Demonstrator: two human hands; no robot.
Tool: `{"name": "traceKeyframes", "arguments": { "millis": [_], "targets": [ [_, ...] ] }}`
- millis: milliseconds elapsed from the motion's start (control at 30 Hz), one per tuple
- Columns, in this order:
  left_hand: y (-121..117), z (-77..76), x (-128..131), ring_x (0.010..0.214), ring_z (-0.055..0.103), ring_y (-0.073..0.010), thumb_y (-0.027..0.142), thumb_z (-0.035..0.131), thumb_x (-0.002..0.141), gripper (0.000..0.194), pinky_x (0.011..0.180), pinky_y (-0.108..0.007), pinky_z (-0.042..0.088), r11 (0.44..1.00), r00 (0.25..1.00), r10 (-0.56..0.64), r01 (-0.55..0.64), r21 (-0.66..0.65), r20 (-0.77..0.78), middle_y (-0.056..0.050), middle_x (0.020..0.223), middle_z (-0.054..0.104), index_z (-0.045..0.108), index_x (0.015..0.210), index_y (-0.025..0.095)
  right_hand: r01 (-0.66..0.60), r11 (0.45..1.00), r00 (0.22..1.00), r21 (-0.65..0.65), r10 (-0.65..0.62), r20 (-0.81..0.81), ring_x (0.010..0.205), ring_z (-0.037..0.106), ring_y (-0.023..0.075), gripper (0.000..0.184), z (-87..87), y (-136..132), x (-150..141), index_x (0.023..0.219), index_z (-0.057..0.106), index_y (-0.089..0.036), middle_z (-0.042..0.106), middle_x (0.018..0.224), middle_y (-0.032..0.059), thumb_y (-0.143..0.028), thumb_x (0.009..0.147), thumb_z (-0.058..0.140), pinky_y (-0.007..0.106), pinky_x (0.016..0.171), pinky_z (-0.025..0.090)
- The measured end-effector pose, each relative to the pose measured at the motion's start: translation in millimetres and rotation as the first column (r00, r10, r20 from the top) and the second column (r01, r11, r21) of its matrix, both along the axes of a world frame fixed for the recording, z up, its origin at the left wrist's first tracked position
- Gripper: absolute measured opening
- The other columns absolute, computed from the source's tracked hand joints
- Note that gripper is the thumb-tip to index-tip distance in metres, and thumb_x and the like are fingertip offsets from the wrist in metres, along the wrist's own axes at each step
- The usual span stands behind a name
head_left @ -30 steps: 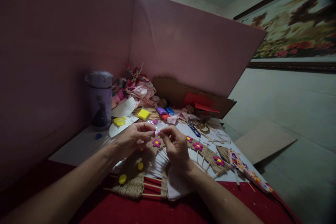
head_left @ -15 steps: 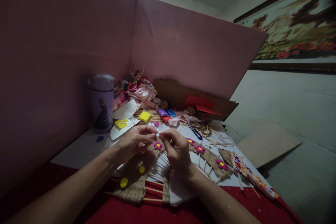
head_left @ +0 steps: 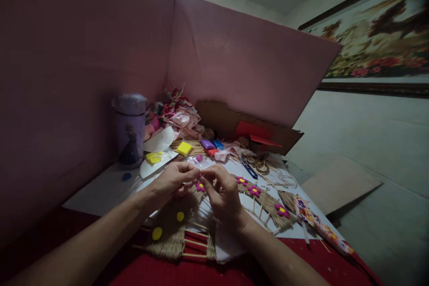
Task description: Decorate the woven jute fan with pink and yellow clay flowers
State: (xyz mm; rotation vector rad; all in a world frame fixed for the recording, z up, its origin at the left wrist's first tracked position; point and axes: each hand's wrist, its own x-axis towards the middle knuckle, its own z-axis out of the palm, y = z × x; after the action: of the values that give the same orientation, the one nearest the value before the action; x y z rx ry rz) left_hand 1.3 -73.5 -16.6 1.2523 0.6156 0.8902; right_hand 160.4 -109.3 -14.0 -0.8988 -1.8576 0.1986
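Here we see both hands meeting over the middle of the white sheet (head_left: 97, 192), their fingertips pinched together at a small bit of pink clay (head_left: 200, 174). The left hand (head_left: 177, 179) grips it between thumb and forefinger, its other fingers curled; the right hand (head_left: 223, 192) grips it likewise from the other side, so that the clay shows only as a speck between them. Below them we find a curved woven piece (head_left: 166, 243) of twine and sticks, its left end lying past the sheet's near edge on the red cloth (head_left: 110, 266). Two yellow discs (head_left: 157, 233) sit on that left part, and pink flowers (head_left: 282, 210) with yellow centres dot the rest, one just below the fingertips and three toward the sheet's right edge; the right hand hides some of the weave. At the sheet's far left edge we have a purple tumbler (head_left: 130, 136), with a blue lump (head_left: 126, 176) just in front. Toward the far edge lie a yellow pack (head_left: 184, 148), a purple pack (head_left: 207, 144) and a blue pack (head_left: 217, 144). Scissors (head_left: 249, 169) rest to their right, and a floral strip (head_left: 323, 223) runs across the sheet's near right corner onto the cloth.
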Motion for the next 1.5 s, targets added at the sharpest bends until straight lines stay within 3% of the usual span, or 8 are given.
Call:
{"name": "traceKeyframes", "arguments": {
  "millis": [367,467,567,633,733,833,1100,1500],
  "targets": [
    [-6,9.4,-1,0.039,0.032,-0.0040,0.043,0.063,0.071,0.031,0.038,-0.017,0.022,0.998,0.991,0.042,-0.034,0.061,-0.130,0.007,0.048,0.040,0.053,0.067,0.015,0.001,1.000,1.000,0.008,-0.001,-0.011,0.065,0.049,0.0131,0.003,-0.3,-1,0,0.081,0.058,-0.018,0.055,0.074,0.0018,-0.018,0.082,0.056,0.026,0.060,0.039],
    [-1,15.2,-5,0.039,0.033,-0.0044,0.044,0.057,0.073,0.030,0.039,-0.018,0.023,0.980,0.958,0.173,-0.144,0.139,-0.229,0.004,0.055,0.050,0.056,0.074,0.014,0.015,1.000,1.000,0.013,-0.015,-0.022,0.065,0.049,0.0128,0.003,0.2,-1,0,0.080,0.058,-0.018,0.055,0.074,0.0015,-0.018,0.082,0.055,0.025,0.061,0.039],
    [10,18.9,-15,0.046,0.042,-0.0084,0.027,0.055,0.072,0.016,0.044,-0.019,0.029,0.855,0.763,0.494,-0.338,0.394,-0.417,0.000,0.058,0.057,0.061,0.077,0.013,0.028,1.000,0.999,-0.005,-0.027,0.023,0.066,0.050,0.0127,0.002,-1.4,-3,-2,0.080,0.057,-0.018,0.056,0.076,0.0019,-0.017,0.081,0.056,0.025,0.061,0.039],
    [18,17.8,-24,0.059,0.051,-0.0125,0.015,0.054,0.066,0.011,0.053,-0.021,0.034,0.766,0.588,0.617,-0.300,0.568,-0.522,-0.002,0.061,0.060,0.063,0.073,0.013,0.038,0.999,0.994,-0.027,-0.036,0.102,0.066,0.050,0.0129,0.002,-3.3,-5,-3,0.080,0.058,-0.018,0.056,0.077,0.0020,-0.017,0.081,0.056,0.025,0.062,0.038],
    [26,12.1,-33,0.061,0.054,-0.0143,0.009,0.050,0.061,0.019,0.052,-0.021,0.034,0.824,0.447,0.548,-0.142,0.548,-0.707,-0.002,0.063,0.063,0.065,0.071,0.014,0.048,0.998,0.971,-0.048,-0.035,0.237,0.067,0.051,0.0133,0.004,-5.5,-9,-7,0.081,0.059,-0.019,0.057,0.077,0.0020,-0.018,0.081,0.055,0.025,0.062,0.037],
    [27,6.6,-37,0.062,0.055,-0.0152,0.007,0.049,0.056,0.024,0.051,-0.021,0.033,0.862,0.393,0.478,-0.039,0.505,-0.786,-0.003,0.066,0.064,0.066,0.072,0.015,0.044,0.997,0.947,-0.061,-0.022,0.320,0.068,0.052,0.0133,0.005,-6.1,-12,-10,0.079,0.058,-0.019,0.058,0.077,0.0017,-0.015,0.080,0.055,0.024,0.061,0.036],
    [21,-3.5,-36,0.060,0.053,-0.0153,0.009,0.050,0.052,0.019,0.051,-0.023,0.032,0.872,0.422,0.413,0.072,0.484,-0.807,-0.002,0.062,0.061,0.064,0.062,0.017,0.057,0.994,0.932,-0.096,-0.018,0.361,0.067,0.051,0.0126,0.010,-6.2,-14,-12,0.075,0.056,-0.019,0.058,0.077,0.0010,-0.010,0.073,0.059,0.022,0.059,0.035],
    [16,14.4,-37,0.036,0.036,-0.0071,0.014,0.057,0.049,0.013,0.037,-0.019,0.022,0.999,0.804,-0.028,0.039,0.005,-0.593,0.006,0.040,0.045,0.052,0.060,0.015,0.071,0.997,0.903,-0.021,-0.055,0.427,0.064,0.051,0.0127,0.003,-5.3,-23,-16,0.077,0.057,-0.018,0.056,0.074,0.0023,-0.017,0.078,0.055,0.022,0.056,0.037]
  ]
}}
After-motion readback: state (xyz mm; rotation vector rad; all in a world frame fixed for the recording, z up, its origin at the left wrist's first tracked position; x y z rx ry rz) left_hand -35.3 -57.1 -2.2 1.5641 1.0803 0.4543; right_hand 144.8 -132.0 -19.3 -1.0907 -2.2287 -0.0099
